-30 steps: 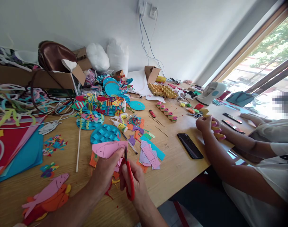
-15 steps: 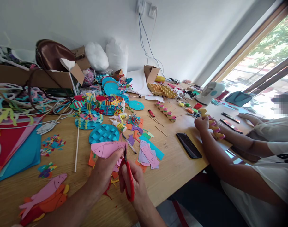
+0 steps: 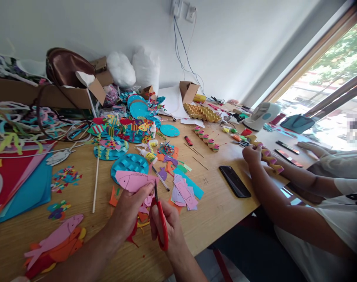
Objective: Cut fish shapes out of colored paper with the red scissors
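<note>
Tipped slightly head-up since half a second ago, a pink paper fish [image 3: 134,181] hangs above the worktop [image 3: 208,219] — left hand [image 3: 134,204] pinching it, right hand [image 3: 172,227] clasping scissors [image 3: 164,229] — belly apparently cut, back outline uncut.

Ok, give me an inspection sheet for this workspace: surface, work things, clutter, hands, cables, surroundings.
Surface: wooden table, crowded toward the wall.
Work things: pink paper with a fish drawn on it; red-handled scissors at its right end.
Clutter: paper scraps, phone, glue bottle.
Hands: left hand holds the paper; right hand holds the scissors.
Cables: cords hang from the wall sockets.
Surroundings: another person's hand holds a yellow-and-pink strip; window at right.
</note>
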The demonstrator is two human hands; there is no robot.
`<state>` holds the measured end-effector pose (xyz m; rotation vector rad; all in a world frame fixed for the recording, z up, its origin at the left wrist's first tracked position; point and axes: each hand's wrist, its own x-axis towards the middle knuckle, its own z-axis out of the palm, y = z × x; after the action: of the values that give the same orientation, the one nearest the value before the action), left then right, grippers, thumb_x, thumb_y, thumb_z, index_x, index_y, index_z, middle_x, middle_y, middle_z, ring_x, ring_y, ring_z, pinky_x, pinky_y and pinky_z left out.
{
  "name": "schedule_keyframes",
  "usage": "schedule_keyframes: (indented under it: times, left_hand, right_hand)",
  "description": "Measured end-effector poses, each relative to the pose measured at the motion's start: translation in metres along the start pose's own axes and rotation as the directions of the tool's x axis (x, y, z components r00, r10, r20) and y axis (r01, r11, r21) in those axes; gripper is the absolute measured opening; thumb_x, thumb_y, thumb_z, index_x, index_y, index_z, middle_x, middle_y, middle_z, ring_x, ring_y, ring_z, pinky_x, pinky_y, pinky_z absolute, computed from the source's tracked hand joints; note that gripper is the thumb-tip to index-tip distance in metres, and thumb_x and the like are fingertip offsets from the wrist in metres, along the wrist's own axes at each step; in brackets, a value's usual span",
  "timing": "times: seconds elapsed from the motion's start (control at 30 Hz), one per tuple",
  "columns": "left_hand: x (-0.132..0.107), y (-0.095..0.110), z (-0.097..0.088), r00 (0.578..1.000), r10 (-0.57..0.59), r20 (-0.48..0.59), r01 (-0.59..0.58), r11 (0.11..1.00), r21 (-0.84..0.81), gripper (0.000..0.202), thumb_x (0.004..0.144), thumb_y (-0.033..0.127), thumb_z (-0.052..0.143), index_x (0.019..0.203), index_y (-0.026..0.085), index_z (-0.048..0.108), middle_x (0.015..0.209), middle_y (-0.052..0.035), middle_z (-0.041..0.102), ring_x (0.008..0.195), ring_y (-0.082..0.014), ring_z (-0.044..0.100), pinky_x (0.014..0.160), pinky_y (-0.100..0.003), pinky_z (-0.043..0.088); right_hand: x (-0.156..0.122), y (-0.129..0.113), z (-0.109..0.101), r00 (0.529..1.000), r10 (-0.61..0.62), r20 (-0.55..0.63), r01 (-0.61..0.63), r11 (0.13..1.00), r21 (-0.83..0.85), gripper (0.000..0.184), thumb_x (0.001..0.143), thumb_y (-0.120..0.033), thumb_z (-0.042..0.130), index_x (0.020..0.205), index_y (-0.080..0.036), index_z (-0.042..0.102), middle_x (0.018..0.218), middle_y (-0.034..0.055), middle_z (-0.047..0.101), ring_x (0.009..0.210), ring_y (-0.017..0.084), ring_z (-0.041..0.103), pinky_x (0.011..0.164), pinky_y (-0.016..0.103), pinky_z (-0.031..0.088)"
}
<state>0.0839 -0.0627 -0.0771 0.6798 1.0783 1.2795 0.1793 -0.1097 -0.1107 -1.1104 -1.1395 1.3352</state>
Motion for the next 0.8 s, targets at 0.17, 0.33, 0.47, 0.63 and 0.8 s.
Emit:
schedule_keyframes:
  times: [0.17, 0.33, 0.47, 0.63, 0.8]
  left_hand:
    - [0.004, -0.007, -0.005, 0.996, 0.044, 0.082, -0.047, 0.998, 0.035, 0.012, 0.068, 0.028, 0.072, 0.073, 0.018, 0.069, 0.071, 0.0017, 0.068, 0.072, -0.0171, 0.059, 0.072, -0.028, 0.046]
    - [0.005, -0.008, -0.005, 0.993, 0.038, 0.114, -0.043, 0.998, 0.037, 0.009, 0.071, 0.027, 0.069, 0.070, 0.018, 0.068, 0.069, 0.0027, 0.066, 0.071, -0.0153, 0.057, 0.071, -0.026, 0.046]
    - [0.006, -0.009, -0.006, 0.989, 0.057, 0.136, -0.060, 0.998, 0.018, 0.010, 0.073, 0.027, 0.068, 0.069, 0.018, 0.066, 0.068, 0.0039, 0.064, 0.070, -0.0140, 0.054, 0.071, -0.025, 0.045]
    - [0.007, -0.012, -0.008, 0.985, 0.067, 0.156, -0.070, 0.997, 0.016, 0.010, 0.075, 0.027, 0.068, 0.070, 0.019, 0.066, 0.070, 0.0038, 0.064, 0.071, -0.0138, 0.055, 0.072, -0.024, 0.045]
    - [0.008, -0.013, -0.010, 0.977, 0.084, 0.195, -0.087, 0.996, 0.005, 0.015, 0.076, 0.028, 0.067, 0.065, 0.019, 0.065, 0.065, 0.0049, 0.060, 0.067, -0.0123, 0.052, 0.073, -0.023, 0.044]
  right_hand:
    - [-0.001, 0.001, -0.003, 1.000, -0.028, 0.001, 0.028, 0.999, -0.037, 0.054, 0.086, -0.066, 0.047, 0.060, -0.019, 0.043, 0.044, -0.0075, 0.037, 0.038, 0.006, 0.029, 0.037, 0.019, 0.022]
    - [0.000, 0.003, -0.004, 1.000, -0.030, 0.008, 0.030, 0.999, -0.036, 0.053, 0.086, -0.066, 0.047, 0.060, -0.019, 0.042, 0.046, -0.0071, 0.036, 0.041, 0.007, 0.029, 0.037, 0.019, 0.021]
    - [0.000, 0.004, -0.005, 0.999, -0.048, 0.006, 0.048, 0.995, -0.084, 0.053, 0.088, -0.064, 0.045, 0.060, -0.019, 0.042, 0.048, -0.0062, 0.036, 0.044, 0.008, 0.028, 0.039, 0.020, 0.020]
    - [-0.001, 0.004, -0.006, 0.999, -0.051, -0.008, 0.050, 0.991, -0.127, 0.054, 0.086, -0.066, 0.045, 0.059, -0.020, 0.041, 0.047, -0.0060, 0.035, 0.045, 0.008, 0.028, 0.040, 0.021, 0.020]
    - [-0.002, 0.004, -0.007, 0.999, -0.034, 0.003, 0.034, 0.992, -0.121, 0.054, 0.086, -0.067, 0.045, 0.060, -0.020, 0.042, 0.045, -0.0064, 0.036, 0.042, 0.008, 0.029, 0.039, 0.021, 0.020]
